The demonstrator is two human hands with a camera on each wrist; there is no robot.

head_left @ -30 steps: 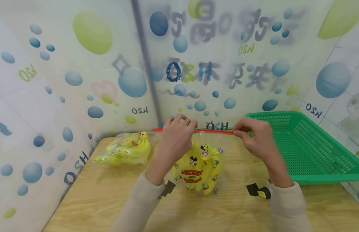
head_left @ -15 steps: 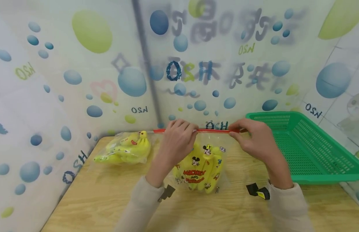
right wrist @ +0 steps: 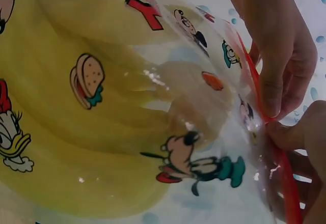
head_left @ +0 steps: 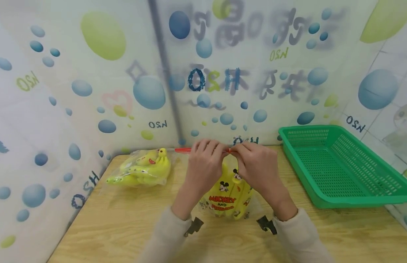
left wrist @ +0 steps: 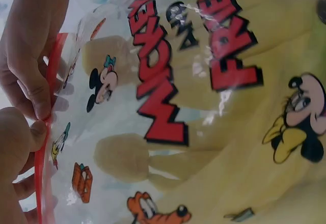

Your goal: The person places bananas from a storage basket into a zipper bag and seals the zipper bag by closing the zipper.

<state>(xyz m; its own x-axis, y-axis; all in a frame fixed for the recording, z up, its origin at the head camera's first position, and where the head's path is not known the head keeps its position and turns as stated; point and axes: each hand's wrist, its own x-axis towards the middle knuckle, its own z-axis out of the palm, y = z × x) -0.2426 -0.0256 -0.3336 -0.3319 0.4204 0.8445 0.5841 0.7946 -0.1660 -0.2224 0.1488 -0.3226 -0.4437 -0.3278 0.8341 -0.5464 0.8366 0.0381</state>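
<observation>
A clear zip bag point(head_left: 220, 199) printed with "Mickey and Friends" stands on the table with a bunch of yellow bananas point(right wrist: 117, 102) inside. Its red zip strip point(head_left: 182, 150) runs along the top edge. My left hand point(head_left: 205, 164) pinches the strip near its middle, fingers bent over it. Close against it, my right hand point(head_left: 257, 166) pinches the same strip between thumb and fingers. In the left wrist view, the thumbs of the left hand point(left wrist: 18, 142) and right hand point(left wrist: 33, 56) meet at the strip. Both hands cover much of the bag's upper part in the head view.
A second clear bag of bananas point(head_left: 141, 170) lies at the back left of the wooden table point(head_left: 101, 219). To the right stands a green perforated basket point(head_left: 322, 193). A bubble-patterned curtain point(head_left: 203, 120) hangs along the table's back edge.
My right hand has slid left along the red strip from its right end, and now meets the left hand. The left hand has lowered slightly, staying on the strip.
</observation>
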